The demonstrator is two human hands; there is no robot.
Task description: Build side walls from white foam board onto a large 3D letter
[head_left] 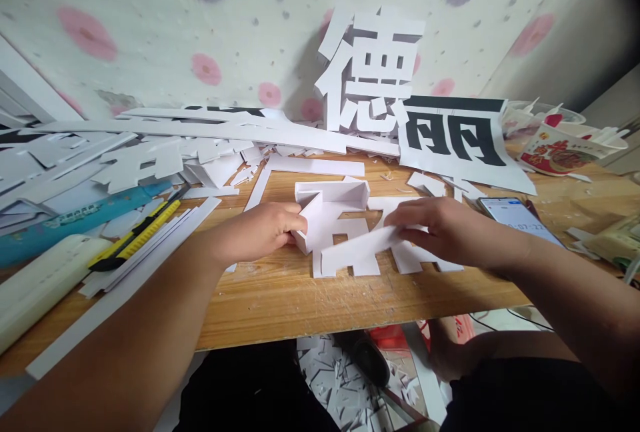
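In the head view, a white foam board character [327,215] lies flat at the middle of the wooden table [280,305], with upright strips standing along its back and left edges. My left hand [275,229] pinches the short upright wall at its left side, thumb and fingers closed on it. My right hand [433,225] grips one end of a loose white foam board strip [357,249], which slants over the front of the character. A second flat cut-out [407,255] lies partly beneath my right hand.
A finished-looking raised white character [375,72] leans on the patterned wall. Beside it hangs a printed sheet [460,139]. At the left lie a yellow utility knife [135,235] and foam offcuts [150,162]. On the right are a phone [517,219] and a paper noodle bowl [563,145].
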